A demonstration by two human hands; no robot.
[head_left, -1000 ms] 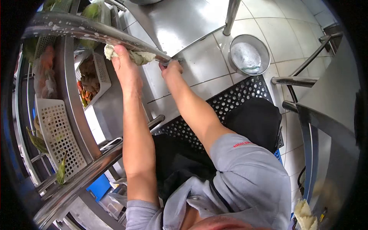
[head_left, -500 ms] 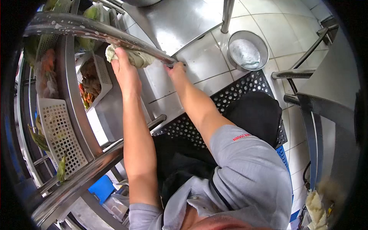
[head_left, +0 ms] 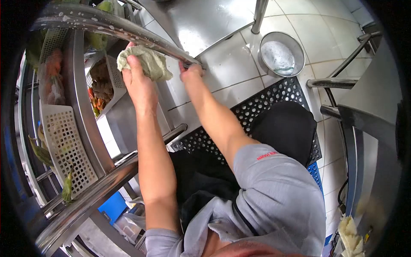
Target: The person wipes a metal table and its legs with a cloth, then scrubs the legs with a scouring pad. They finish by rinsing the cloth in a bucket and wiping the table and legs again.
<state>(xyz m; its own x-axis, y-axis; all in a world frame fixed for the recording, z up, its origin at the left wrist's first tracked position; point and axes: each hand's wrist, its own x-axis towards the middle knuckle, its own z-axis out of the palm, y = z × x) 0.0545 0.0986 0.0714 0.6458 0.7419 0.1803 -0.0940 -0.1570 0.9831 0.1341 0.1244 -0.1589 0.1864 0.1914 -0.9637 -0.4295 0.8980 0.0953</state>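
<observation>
One crumpled green cloth (head_left: 147, 62) is pressed against the steel rail (head_left: 107, 28), near the rail's free end. The left hand (head_left: 138, 83) is closed around the cloth, arm stretched nearly straight. The right hand (head_left: 191, 73) grips the rail's end, fingers curled, elbow slightly bent. Two white perforated baskets (head_left: 64, 145) sit on the shelves, and one steel bowl (head_left: 281, 53) stands on the tiles beside one black mat (head_left: 274, 96).

Tight up by the rail, open floor to the R.
Steel rail (head_left: 128, 32) runs just above my L hand (head_left: 137, 81) w/ cloth (head_left: 147, 62), and my R hand (head_left: 190, 73) grips its end. Veg basket (head_left: 113, 79) and white basket (head_left: 64, 145) block the L side. Lower bar (head_left: 175, 133) crosses under my forearms. Tiles (head_left: 227, 64) on the R are passable, past bowl (head_left: 280, 53) and table leg (head_left: 259, 17).
</observation>
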